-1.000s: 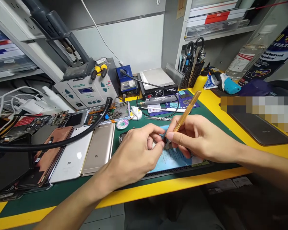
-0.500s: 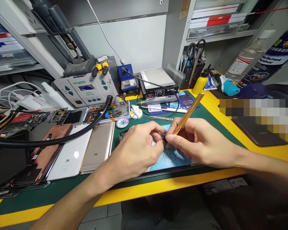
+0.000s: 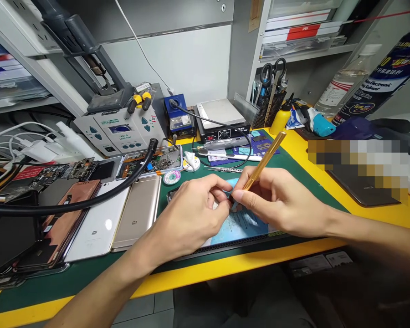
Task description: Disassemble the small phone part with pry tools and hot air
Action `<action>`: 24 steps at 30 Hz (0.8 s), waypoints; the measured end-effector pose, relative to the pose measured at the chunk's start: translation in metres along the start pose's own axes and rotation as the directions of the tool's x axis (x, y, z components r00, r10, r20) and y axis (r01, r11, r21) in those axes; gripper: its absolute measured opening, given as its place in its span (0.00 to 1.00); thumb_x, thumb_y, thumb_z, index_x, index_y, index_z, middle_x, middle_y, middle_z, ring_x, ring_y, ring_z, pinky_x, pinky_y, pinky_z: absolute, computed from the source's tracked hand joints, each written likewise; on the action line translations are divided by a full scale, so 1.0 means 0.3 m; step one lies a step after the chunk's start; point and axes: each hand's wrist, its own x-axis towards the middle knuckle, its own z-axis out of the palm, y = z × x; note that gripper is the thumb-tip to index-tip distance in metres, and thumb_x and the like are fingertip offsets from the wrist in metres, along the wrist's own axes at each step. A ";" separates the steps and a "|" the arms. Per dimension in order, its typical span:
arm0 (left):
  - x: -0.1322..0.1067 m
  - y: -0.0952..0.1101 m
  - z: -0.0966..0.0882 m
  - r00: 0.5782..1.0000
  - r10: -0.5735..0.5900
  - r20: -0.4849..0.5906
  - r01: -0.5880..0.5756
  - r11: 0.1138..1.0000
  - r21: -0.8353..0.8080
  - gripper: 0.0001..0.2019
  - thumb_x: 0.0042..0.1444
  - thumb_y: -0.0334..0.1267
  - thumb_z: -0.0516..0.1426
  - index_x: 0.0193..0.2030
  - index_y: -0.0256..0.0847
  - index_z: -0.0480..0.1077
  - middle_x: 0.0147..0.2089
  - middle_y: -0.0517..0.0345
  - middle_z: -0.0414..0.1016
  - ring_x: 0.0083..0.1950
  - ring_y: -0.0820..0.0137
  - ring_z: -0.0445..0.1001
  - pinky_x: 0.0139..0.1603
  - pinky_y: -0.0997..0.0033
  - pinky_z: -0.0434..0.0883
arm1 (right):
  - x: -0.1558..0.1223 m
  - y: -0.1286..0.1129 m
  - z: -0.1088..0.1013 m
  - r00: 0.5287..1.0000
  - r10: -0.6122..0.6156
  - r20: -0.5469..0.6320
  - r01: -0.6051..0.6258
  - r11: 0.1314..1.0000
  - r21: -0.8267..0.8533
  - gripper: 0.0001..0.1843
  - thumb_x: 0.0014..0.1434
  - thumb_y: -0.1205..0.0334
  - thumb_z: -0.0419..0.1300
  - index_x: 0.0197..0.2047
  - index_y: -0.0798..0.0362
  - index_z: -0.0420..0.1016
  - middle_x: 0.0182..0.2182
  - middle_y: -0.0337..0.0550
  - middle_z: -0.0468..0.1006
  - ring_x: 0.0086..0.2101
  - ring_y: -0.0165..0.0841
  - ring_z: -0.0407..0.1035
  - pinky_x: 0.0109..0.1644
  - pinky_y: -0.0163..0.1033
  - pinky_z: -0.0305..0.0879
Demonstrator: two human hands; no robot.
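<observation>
My right hand (image 3: 280,200) grips a gold, pen-like tool (image 3: 264,160) like a pencil, its tip pointing down at a small part I cannot make out, just above the blue work mat (image 3: 239,228). My left hand (image 3: 191,216) is curled beside it, with thumb and fingers pinched at that same spot next to the tool's tip. What the left fingers hold is hidden. Both hands hover over the mat on the green pad (image 3: 89,273) of the yellow bench (image 3: 310,150).
Several phone back covers (image 3: 136,214) lie in a row at the left under a black hose (image 3: 89,200). Behind stand a rework station (image 3: 119,130), a hot plate (image 3: 222,114), tweezers (image 3: 223,169), a solder-wick reel (image 3: 171,176), a parts tray (image 3: 157,160), a scissors holder (image 3: 268,98) and bottles (image 3: 341,84).
Both hands have stayed together at the mat; the view shifted slightly, and the gold tool tilted a little. Grips are unchanged.
</observation>
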 end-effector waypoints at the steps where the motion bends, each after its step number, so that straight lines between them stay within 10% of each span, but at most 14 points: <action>1: 0.000 0.001 -0.001 1.000 0.001 0.003 -0.001 1.000 -0.002 0.05 0.59 0.41 0.57 0.41 0.49 0.73 0.30 0.65 0.72 0.29 0.74 0.65 0.29 0.74 0.64 | 0.000 0.001 0.000 1.000 -0.004 -0.005 0.004 1.000 -0.005 0.07 0.66 0.63 0.58 0.35 0.54 0.70 0.17 0.27 0.60 0.17 0.22 0.54 0.20 0.31 0.52; 24: 0.004 0.027 -0.025 0.998 -0.012 0.067 0.010 1.000 0.027 0.09 0.61 0.43 0.57 0.44 0.45 0.76 0.26 0.67 0.66 0.27 0.76 0.60 0.25 0.76 0.58 | 0.002 0.006 -0.007 0.999 0.009 0.044 -0.011 0.999 0.053 0.05 0.60 0.66 0.62 0.34 0.54 0.68 0.19 0.29 0.62 0.19 0.24 0.56 0.22 0.32 0.53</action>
